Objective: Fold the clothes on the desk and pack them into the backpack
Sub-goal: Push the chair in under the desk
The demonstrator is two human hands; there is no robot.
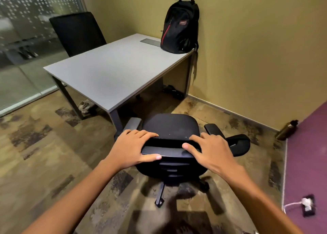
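Left hand [134, 145]: I see its fingers [141, 133] wrapped over the chair [174, 127] backrest, gripping it.
Right hand [212, 150]: fingers grip the same backrest.
Backpack [180, 25]: upright, far right corner of the tabletop [109, 71], against the wall [256, 48].

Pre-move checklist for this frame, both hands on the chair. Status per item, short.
1. Left hand grips the chair backrest: ok.
2. Right hand grips the backrest: ok.
3. Clothes on the desk: not ok, none visible on its top.
4. Backpack upright at the desk's far right corner: ok.
5. Backpack open for packing: not ok, no opening shows.
6. Floor under the desk free for the chair: not ok, shoes lie beside the near left leg.
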